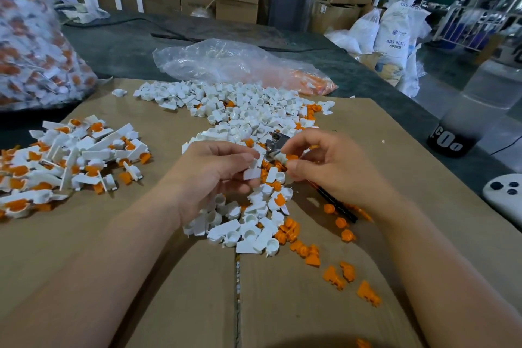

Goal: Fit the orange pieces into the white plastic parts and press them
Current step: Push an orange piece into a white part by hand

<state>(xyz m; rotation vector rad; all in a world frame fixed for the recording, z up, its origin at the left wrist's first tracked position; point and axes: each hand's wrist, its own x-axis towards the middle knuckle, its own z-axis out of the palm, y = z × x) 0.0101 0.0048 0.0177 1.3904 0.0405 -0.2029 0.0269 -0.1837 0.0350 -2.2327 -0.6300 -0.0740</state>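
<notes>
Hands meet over the middle of the heap. Left hand point(223, 167): fingers curled, thumb and forefinger pinching a flat-tabbed white plastic part point(252, 171). Right hand point(324, 167): fingertips narrow, pinching a second small white part point(278, 154) with an orange piece point(291, 157) against it; cannot tell whether it is seated. A metal clip-like item point(275, 142) lies just beyond the fingertips, partly hidden. Loose white parts point(240, 110) spread beyond and beneath the fingers; loose orange pieces point(333, 277) are scattered nearer the person, below the right wrist. Fitted white-and-orange parts point(70, 155) are heaped well left of the left fingers. All lie on cardboard point(169, 277) covering the desk point(118, 45). A clear plastic bag point(226, 62) lies beyond the heap.
</notes>
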